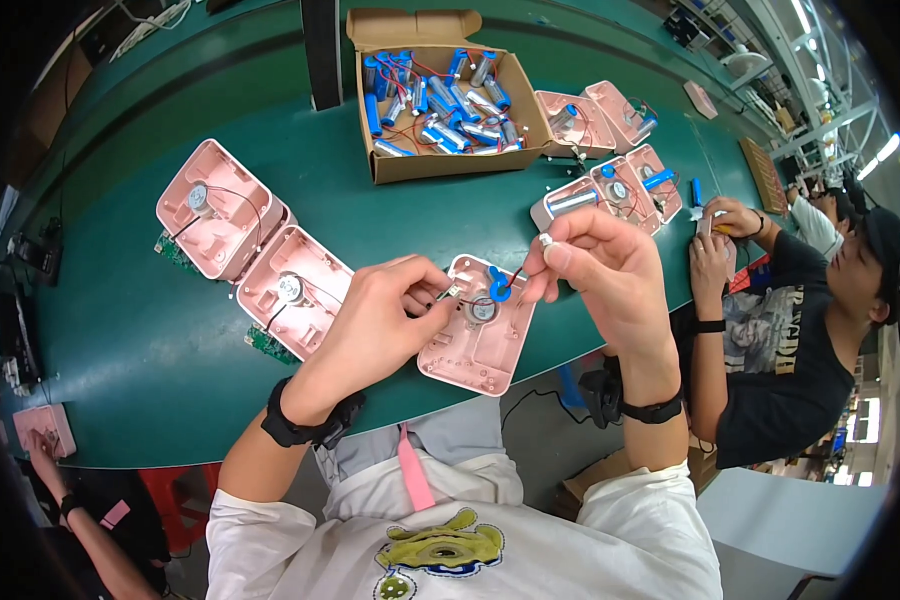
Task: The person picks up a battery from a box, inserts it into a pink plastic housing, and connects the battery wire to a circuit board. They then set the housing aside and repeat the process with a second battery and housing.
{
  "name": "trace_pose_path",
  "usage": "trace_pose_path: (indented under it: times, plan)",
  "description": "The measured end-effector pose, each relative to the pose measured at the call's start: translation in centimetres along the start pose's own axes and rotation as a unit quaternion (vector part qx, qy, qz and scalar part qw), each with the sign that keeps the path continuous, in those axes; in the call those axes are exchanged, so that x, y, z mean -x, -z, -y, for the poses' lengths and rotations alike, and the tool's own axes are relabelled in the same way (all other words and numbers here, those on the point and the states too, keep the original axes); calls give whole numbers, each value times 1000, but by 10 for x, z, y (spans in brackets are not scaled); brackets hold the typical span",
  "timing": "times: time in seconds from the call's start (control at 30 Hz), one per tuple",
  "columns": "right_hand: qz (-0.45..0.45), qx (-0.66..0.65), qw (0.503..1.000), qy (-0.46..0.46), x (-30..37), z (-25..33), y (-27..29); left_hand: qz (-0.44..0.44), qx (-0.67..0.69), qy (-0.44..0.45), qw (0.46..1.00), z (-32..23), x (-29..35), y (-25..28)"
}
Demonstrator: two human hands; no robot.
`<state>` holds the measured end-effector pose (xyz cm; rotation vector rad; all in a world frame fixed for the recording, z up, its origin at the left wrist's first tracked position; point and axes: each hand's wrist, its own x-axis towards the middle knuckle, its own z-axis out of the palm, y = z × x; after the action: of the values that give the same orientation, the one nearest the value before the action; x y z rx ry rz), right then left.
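Left hand [385, 315] pinching small metal part [451, 292] over pink case [475, 345]. Right hand [595, 265] pinching thin wire [515, 277] by blue ring [498, 285].

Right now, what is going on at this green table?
A person is working on a pink plastic shell lying open on the green table. The left hand pinches a small part at its edge, while the right hand holds thin wires above a blue piece. Two more pink shells lie to the left, and a cardboard box of blue batteries stands behind.
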<state>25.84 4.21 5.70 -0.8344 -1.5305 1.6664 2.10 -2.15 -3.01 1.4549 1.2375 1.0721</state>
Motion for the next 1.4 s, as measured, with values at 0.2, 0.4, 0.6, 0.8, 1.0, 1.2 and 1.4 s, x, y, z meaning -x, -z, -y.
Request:
trace_pose_path:
  times: [0.2, 0.4, 0.6, 0.8, 1.0, 1.2, 1.4]
  plan:
    - [18, -21, 1000, -14, -1, -1, -4, -1, 7, -7, 1000, 0, -1, 0]
    - [-32, 29, 999, 8, -3, -10, -3, 0, -1, -2, 1000, 1, 3, 1]
    - [-86, 175, 981, 23, 8, -14, -26, 13, -19, -7, 1000, 1, 5, 4]
    - [-73, 481, 851, 199, 16, -51, -42, 12, -14, -11, 1000, 4, 5, 3]
    - [-99, 516, 809, 263, 14, -72, -46, 5, -9, -9, 1000, 4, 5, 0]
    - [-103, 486, 840, 217, 17, -72, -50, -34, -68, -75, 994, 6, 7, -6]
    - [-95, 439, 886, 114, 17, -65, -47, -87, -136, -161, 974, 12, 6, -11]
